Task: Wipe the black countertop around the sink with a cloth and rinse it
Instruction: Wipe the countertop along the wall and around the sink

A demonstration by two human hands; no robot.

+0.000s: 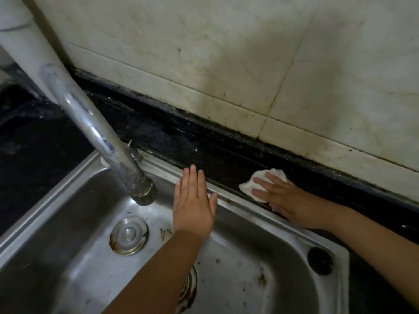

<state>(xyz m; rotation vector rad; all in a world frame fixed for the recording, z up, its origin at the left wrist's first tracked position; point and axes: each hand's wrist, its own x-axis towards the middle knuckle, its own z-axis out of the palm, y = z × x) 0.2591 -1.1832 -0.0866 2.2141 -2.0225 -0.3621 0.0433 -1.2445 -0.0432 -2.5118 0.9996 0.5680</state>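
A white cloth (250, 185) lies on the narrow strip of black countertop (181, 141) behind the steel sink (283, 227). My right hand (281, 196) presses flat on the cloth with straight fingers, covering its right part. My left hand (195, 202) hovers flat over the sink's back rim, fingers straight and together, holding nothing. The countertop also runs dark along the sink's left side.
A long chrome faucet spout (97, 132) slants across the left, its end over the basin. A drain cover (128, 235) sits in the basin floor. Stained white wall tiles (226, 53) rise right behind the countertop strip. A black hole (319, 260) marks the sink's right corner.
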